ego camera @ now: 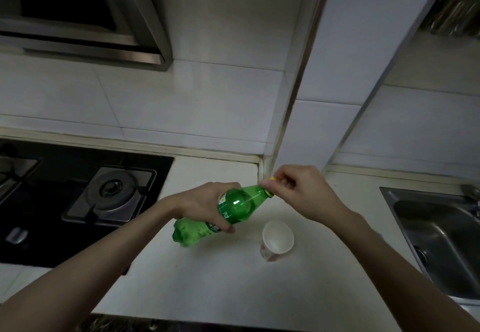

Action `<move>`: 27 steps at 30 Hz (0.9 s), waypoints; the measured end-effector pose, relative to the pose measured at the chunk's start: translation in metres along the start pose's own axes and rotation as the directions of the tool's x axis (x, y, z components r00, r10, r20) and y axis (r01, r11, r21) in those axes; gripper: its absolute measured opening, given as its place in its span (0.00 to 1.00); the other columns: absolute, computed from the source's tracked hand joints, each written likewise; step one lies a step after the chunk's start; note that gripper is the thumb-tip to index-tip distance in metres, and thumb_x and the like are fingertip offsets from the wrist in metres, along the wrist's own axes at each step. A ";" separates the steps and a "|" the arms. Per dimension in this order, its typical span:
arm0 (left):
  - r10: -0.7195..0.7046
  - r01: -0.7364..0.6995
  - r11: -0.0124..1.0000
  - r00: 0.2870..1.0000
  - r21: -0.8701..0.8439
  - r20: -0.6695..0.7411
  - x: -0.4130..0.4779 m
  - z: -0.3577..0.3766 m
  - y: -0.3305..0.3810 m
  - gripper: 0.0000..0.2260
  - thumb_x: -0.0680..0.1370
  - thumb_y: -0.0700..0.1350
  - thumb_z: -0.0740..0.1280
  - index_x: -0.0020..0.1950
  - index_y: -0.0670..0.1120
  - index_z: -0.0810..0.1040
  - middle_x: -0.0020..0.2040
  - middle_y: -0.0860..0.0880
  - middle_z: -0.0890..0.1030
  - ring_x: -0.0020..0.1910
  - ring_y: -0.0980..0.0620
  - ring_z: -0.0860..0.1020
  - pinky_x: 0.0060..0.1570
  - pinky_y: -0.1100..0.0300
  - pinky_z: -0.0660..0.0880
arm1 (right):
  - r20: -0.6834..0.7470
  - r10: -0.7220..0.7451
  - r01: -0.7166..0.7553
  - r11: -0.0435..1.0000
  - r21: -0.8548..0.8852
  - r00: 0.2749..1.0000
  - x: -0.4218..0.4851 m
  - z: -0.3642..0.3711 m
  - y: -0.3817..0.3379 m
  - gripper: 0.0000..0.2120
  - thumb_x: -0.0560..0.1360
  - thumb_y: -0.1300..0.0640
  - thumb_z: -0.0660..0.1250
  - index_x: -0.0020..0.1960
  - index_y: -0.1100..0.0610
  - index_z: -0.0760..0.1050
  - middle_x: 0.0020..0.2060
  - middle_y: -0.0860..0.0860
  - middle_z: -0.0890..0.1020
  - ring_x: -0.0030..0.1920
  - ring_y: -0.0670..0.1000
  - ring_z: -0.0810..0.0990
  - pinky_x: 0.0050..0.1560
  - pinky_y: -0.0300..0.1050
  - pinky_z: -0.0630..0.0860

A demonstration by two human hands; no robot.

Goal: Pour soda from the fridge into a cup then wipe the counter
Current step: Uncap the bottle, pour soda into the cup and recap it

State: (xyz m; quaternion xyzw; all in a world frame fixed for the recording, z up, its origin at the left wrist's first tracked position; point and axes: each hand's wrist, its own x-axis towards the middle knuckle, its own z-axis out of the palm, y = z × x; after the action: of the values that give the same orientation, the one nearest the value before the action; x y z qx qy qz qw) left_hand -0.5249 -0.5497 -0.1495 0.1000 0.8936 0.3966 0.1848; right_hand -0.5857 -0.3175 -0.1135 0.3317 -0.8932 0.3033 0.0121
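Left hand (201,205) grips tilted green soda bottle (233,208) mid-body; right hand (296,189) fingers pinch yellow cap (272,179); white cup (277,238) upright on table (207,279) below.

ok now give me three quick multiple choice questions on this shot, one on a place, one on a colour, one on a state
1. Where does the cup stand? A) in the sink B) on the counter C) on the stove
2. What colour is the bottle? A) red B) green C) clear
3. What is the right hand doing? A) lying flat on the counter B) gripping the cup C) pinching the cap at the bottle's mouth
Key: B, it stands on the counter between stove and sink; B, its plastic is green; C, fingertips close on the yellow cap.
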 end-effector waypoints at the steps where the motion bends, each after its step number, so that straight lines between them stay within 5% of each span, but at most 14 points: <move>1: 0.008 -0.008 1.000 1.000 0.023 -0.005 0.000 0.000 0.001 0.22 0.63 0.48 0.80 0.50 0.56 0.73 0.46 0.54 0.80 0.47 0.53 0.79 0.48 0.52 0.78 | -0.025 0.019 -0.021 0.993 -0.114 1.000 0.002 0.003 -0.003 0.33 0.73 0.29 0.55 0.31 0.57 0.75 0.24 0.51 0.75 0.28 0.50 0.74 0.34 0.49 0.74; 3: 0.028 -0.028 0.998 1.000 0.053 -0.013 0.000 -0.001 0.002 0.22 0.63 0.49 0.80 0.50 0.56 0.73 0.46 0.53 0.80 0.46 0.53 0.79 0.47 0.52 0.78 | -0.064 0.082 -0.093 0.977 -0.193 0.995 0.003 0.007 -0.009 0.42 0.72 0.26 0.41 0.25 0.60 0.70 0.20 0.52 0.73 0.25 0.51 0.73 0.35 0.49 0.74; 6: 0.043 -0.041 0.998 0.999 0.049 -0.034 -0.002 -0.003 0.004 0.21 0.63 0.48 0.80 0.48 0.58 0.72 0.45 0.53 0.80 0.44 0.54 0.79 0.43 0.56 0.78 | -0.008 0.207 -0.205 0.963 -0.178 0.978 0.005 -0.002 -0.013 0.48 0.70 0.25 0.33 0.30 0.58 0.78 0.21 0.51 0.76 0.30 0.51 0.79 0.45 0.50 0.77; 10: 0.040 -0.038 0.998 0.998 0.053 -0.047 -0.003 -0.008 0.002 0.22 0.63 0.48 0.79 0.50 0.56 0.72 0.45 0.51 0.81 0.44 0.51 0.80 0.43 0.54 0.78 | 0.110 0.096 -0.101 0.994 0.042 0.989 0.005 -0.018 -0.014 0.26 0.74 0.29 0.50 0.58 0.46 0.71 0.38 0.44 0.79 0.36 0.45 0.80 0.39 0.46 0.77; 12: 0.040 -0.037 0.997 0.998 0.065 -0.051 -0.003 -0.012 0.001 0.23 0.63 0.49 0.79 0.52 0.54 0.73 0.45 0.50 0.81 0.44 0.50 0.80 0.43 0.52 0.79 | 0.097 -0.011 0.017 0.998 -0.061 0.995 0.005 -0.013 -0.015 0.19 0.76 0.34 0.55 0.54 0.47 0.71 0.39 0.44 0.78 0.37 0.45 0.78 0.37 0.44 0.74; 15: 0.058 -0.055 0.993 0.998 0.101 -0.025 -0.001 -0.012 0.000 0.24 0.62 0.49 0.79 0.53 0.55 0.72 0.45 0.50 0.81 0.43 0.51 0.81 0.42 0.52 0.80 | -0.052 -0.105 0.076 0.916 -0.395 0.993 0.005 0.006 -0.018 0.31 0.79 0.35 0.42 0.36 0.53 0.73 0.28 0.48 0.76 0.29 0.52 0.75 0.32 0.47 0.71; 17: 0.067 -0.065 0.991 0.998 0.116 -0.011 0.000 -0.011 -0.003 0.25 0.62 0.50 0.79 0.54 0.56 0.72 0.44 0.50 0.82 0.41 0.51 0.81 0.41 0.51 0.80 | -0.130 -0.001 -0.066 0.860 -0.507 0.992 0.007 0.015 -0.020 0.40 0.77 0.34 0.34 0.28 0.56 0.71 0.23 0.52 0.74 0.27 0.56 0.75 0.32 0.48 0.72; 20: 0.077 -0.074 0.993 0.997 0.095 -0.023 -0.002 -0.013 -0.008 0.24 0.63 0.49 0.79 0.53 0.56 0.72 0.44 0.51 0.81 0.41 0.52 0.81 0.43 0.49 0.80 | -0.081 0.184 -0.201 0.897 -0.393 0.980 0.011 0.014 -0.024 0.44 0.72 0.27 0.31 0.28 0.57 0.72 0.25 0.52 0.75 0.31 0.55 0.76 0.37 0.48 0.71; 24: 0.088 -0.087 0.995 0.996 0.040 -0.028 -0.008 -0.021 -0.009 0.22 0.63 0.48 0.79 0.52 0.56 0.73 0.44 0.52 0.81 0.42 0.52 0.81 0.43 0.50 0.80 | -0.088 -0.203 0.140 0.874 -0.465 0.975 0.012 0.011 -0.034 0.28 0.78 0.36 0.45 0.37 0.54 0.72 0.29 0.46 0.74 0.29 0.51 0.74 0.30 0.45 0.68; 27: 0.104 -0.102 0.992 0.994 0.072 -0.025 -0.011 -0.024 -0.004 0.22 0.63 0.48 0.79 0.50 0.56 0.72 0.42 0.53 0.81 0.38 0.54 0.80 0.40 0.53 0.80 | -0.155 -0.341 0.217 0.827 -0.518 0.927 0.019 0.020 -0.029 0.20 0.79 0.50 0.54 0.31 0.56 0.70 0.24 0.50 0.73 0.23 0.53 0.70 0.23 0.42 0.61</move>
State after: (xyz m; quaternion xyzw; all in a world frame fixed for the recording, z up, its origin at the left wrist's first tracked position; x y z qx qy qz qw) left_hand -0.5252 -0.5723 -0.1350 0.1466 0.9033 0.3752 0.1476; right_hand -0.5795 -0.3566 -0.1098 0.4061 -0.8737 0.0990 0.2489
